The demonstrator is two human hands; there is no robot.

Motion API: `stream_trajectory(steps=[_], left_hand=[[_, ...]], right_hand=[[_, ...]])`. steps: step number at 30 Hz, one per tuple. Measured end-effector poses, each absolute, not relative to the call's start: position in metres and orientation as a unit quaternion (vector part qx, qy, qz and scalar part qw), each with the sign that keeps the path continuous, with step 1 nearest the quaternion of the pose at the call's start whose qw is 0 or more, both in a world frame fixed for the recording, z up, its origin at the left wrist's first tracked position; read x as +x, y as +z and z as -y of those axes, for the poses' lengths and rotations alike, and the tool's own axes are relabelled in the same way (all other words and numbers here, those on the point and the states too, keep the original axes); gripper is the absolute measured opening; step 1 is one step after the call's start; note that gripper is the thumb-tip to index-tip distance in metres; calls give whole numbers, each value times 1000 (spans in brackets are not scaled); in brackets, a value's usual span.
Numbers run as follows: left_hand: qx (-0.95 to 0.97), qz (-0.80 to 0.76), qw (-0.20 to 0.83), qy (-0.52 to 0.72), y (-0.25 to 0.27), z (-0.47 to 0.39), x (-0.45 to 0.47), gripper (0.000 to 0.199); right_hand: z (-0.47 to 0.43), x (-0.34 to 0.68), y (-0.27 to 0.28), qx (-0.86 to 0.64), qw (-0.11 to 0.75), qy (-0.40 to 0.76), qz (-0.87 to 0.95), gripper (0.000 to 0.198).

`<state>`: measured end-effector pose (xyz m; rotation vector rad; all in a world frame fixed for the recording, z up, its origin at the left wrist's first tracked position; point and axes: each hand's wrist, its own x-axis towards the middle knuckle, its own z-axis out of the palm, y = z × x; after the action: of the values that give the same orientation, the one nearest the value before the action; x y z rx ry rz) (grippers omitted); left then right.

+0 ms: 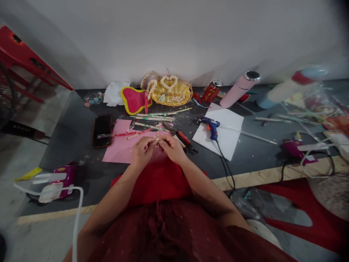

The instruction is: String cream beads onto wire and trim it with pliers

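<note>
Both my hands meet over the pink paper [116, 151] near the front of the dark table. Between their fingertips is a small cream-coloured beaded piece [157, 137], its exact shape partly hidden by the fingers. My left hand [142, 150] pinches it from the left, and my right hand [172, 147] pinches it from the right. Just beyond the right hand lie red-and-black handled pliers [185, 140]. Several patterned paper-wrapped chopsticks [155, 118] are spread behind the hands among small cream crumbs.
A blue glue gun [209, 125] rests on a white sheet [229, 142], its cord running over the front edge. Behind are a yellow wicker basket [174, 101] with beaded hearts, a red can [212, 91] and a pink flask [240, 89]. A phone [102, 131] lies left.
</note>
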<state>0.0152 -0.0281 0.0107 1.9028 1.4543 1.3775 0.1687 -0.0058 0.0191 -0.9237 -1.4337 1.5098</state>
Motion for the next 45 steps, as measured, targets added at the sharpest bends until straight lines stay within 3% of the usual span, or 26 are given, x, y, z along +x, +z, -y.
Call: stream_trajectory(steps=[6, 17, 34, 45], left_hand=[[660, -537, 202, 485, 10, 31, 17, 15], [652, -542, 234, 476, 14, 32, 17, 17], [644, -553, 236, 473, 14, 34, 17, 15], [658, -539, 221, 477, 14, 35, 18, 14]], right_hand=[[7, 165, 18, -352, 435, 641, 526, 25], [11, 167, 13, -408, 471, 512, 592, 19], [13, 166, 8, -428, 445, 442, 651, 21], [15, 163, 11, -411, 457, 495, 615, 24]])
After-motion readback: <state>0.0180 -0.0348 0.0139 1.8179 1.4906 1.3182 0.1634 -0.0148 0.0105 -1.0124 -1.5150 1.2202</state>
